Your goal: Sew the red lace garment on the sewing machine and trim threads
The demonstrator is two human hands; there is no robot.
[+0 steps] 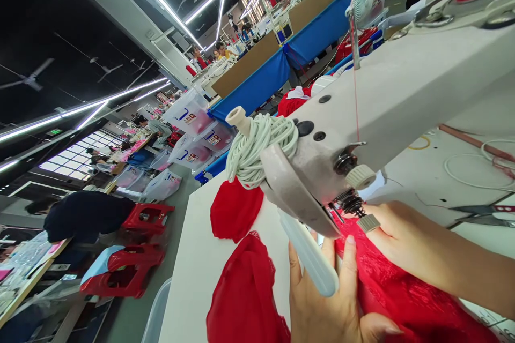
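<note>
My left hand [325,300] lies flat with its fingers spread around the grey lever [311,254] of the sewing machine [386,96]. Its fingertips are close to the needle area, at the edge of red lace fabric [386,289]. On the far side of the fabric is my right hand [398,230], resting against it. The thread tension knobs [361,177] cover its fingertips, so its grip is hidden. Red thread runs down the machine head. A bundle of pale green cord [261,150] hangs on the machine's end.
Two red fabric pieces, a small one [235,209] and a larger one [245,295], lie on the white table [183,278] to the left. Scissors [486,213] lie at the right. Beyond are red stools [134,273], stacked plastic bins [191,112] and a seated person [88,214].
</note>
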